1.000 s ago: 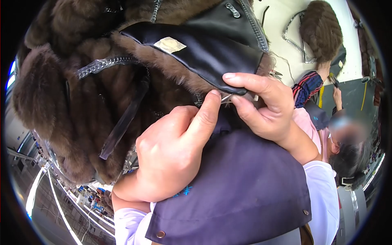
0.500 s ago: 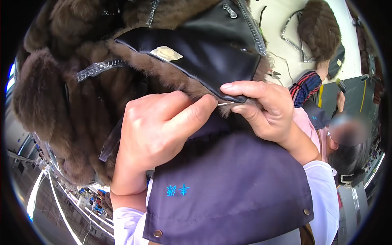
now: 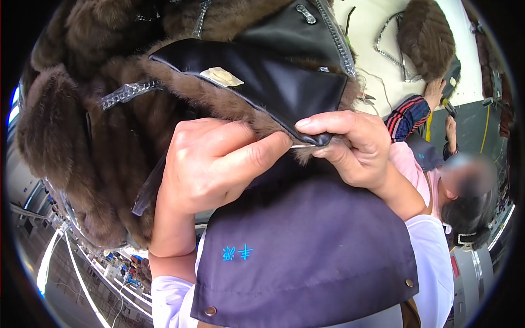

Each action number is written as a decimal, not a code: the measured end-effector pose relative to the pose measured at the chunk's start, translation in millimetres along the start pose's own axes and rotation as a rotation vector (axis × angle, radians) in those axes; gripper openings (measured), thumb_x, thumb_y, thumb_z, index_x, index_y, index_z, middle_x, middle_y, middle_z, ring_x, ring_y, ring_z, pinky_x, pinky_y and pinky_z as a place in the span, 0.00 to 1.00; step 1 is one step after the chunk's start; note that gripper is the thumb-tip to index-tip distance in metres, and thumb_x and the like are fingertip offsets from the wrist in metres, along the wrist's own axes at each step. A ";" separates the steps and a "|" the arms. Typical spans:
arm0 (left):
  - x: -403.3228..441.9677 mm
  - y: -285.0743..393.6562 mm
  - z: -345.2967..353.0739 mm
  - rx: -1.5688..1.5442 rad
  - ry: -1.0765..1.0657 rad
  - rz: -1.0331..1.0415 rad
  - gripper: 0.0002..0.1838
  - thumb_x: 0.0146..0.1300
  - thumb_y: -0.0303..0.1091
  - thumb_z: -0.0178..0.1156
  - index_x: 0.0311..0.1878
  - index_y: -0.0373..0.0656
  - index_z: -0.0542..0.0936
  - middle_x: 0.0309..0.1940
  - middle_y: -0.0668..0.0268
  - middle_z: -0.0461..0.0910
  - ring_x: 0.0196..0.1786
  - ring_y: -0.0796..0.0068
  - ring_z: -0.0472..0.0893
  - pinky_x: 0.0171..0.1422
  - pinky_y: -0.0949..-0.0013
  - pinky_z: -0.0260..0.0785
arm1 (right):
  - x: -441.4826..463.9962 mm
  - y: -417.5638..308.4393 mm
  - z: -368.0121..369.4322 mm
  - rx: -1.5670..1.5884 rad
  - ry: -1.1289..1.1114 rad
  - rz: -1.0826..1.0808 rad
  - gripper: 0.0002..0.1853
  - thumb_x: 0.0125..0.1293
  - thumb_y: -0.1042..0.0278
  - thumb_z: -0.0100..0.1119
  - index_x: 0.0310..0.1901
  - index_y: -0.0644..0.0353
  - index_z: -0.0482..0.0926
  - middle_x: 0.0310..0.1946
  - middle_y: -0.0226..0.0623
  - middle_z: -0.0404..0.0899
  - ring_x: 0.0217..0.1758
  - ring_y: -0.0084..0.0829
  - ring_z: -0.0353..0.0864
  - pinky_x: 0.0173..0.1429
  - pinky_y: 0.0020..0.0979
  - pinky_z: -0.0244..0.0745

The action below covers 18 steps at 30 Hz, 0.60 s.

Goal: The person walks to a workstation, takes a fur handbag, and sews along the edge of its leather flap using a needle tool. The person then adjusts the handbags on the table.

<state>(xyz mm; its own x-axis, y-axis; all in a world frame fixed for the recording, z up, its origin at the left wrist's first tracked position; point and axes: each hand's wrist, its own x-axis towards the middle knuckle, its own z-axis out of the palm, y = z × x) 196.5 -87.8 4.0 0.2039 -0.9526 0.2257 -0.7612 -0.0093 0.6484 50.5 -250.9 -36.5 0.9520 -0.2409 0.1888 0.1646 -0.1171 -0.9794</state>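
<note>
My left hand (image 3: 213, 161) is closed, its thumb and index finger pinching a thin metallic needle (image 3: 304, 146). The needle points right along the edge of a fur piece with smooth black lining (image 3: 262, 76). At the lined corner, my right hand (image 3: 358, 145) pinches the black edge between thumb and finger, close to the needle's far end. Brown fur trim (image 3: 219, 101) runs along the lower edge of the lining. A cream label (image 3: 222, 77) lies on the black surface. Any thread at the needle is too fine to make out.
Dark brown fur garments (image 3: 98, 147) are piled at the left, with a plastic-wrapped chain (image 3: 128, 93) on them. Small snips (image 3: 365, 97) and another fur piece (image 3: 429, 41) lie on the white table (image 3: 372, 33). A co-worker (image 3: 424, 169) is at the right.
My left hand has drawn back left from the corner and rolled over, and more of the needle shows. The lined piece and my right hand's fingertips have shifted slightly down.
</note>
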 end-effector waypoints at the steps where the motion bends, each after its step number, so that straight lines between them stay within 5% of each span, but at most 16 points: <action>1: -0.4 -0.6 0.5 -0.008 0.007 0.010 0.16 0.37 0.30 0.61 0.35 0.43 0.83 0.12 0.70 0.62 0.13 0.74 0.67 0.15 0.71 0.57 | 0.1 -0.2 -0.2 0.000 0.000 0.001 0.12 0.57 0.73 0.64 0.44 0.62 0.80 0.30 0.36 0.83 0.29 0.27 0.83 0.32 0.23 0.75; 18: -8.3 -6.2 7.2 -0.067 0.069 0.010 0.16 0.37 0.27 0.62 0.36 0.43 0.83 0.13 0.70 0.66 0.14 0.75 0.69 0.17 0.71 0.59 | 1.3 4.8 4.1 0.109 -0.012 0.032 0.11 0.59 0.76 0.62 0.44 0.65 0.80 0.33 0.39 0.84 0.32 0.28 0.84 0.36 0.23 0.78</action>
<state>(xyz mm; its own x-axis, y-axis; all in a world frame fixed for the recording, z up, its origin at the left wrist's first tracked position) 195.0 -82.0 -7.1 0.2403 -0.9294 0.2801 -0.7208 0.0224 0.6928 53.6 -247.8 -41.2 0.9602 -0.2312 0.1567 0.1601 -0.0043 -0.9871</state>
